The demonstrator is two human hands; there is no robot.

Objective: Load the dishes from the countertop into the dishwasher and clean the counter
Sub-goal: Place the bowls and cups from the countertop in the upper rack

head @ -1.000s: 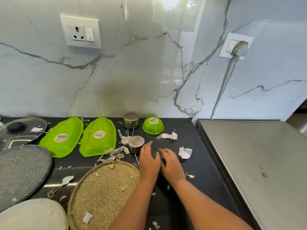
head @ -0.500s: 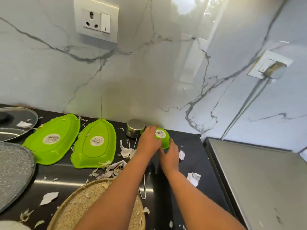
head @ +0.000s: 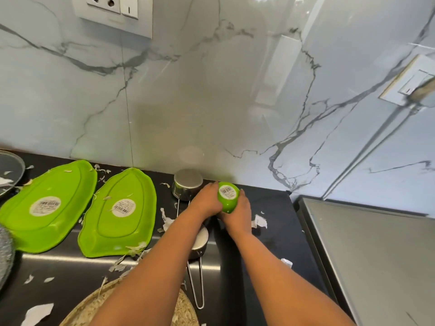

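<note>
A small green bowl [head: 226, 196] with a barcode sticker on its base is held upside down and tilted, just above the black countertop [head: 270, 243] near the wall. My left hand [head: 204, 203] grips its left side and my right hand [head: 240, 214] cups its right side and underside. Two green leaf-shaped plates [head: 47, 205] [head: 120, 212] lie face down to the left. A steel measuring cup [head: 187, 187] stands upside down behind my left hand. Another steel cup with a wire handle [head: 200, 241] lies partly under my left forearm.
Torn paper scraps [head: 259, 221] are scattered over the counter. A round woven mat [head: 94, 309] lies at the front edge, a glass lid [head: 9, 170] and a grey pan at the far left. A steel surface [head: 376, 255] adjoins the counter on the right.
Both hands moved from the middle of the counter back to the green bowl, took hold of it and lifted and tilted it. The camera has come closer to the wall.
</note>
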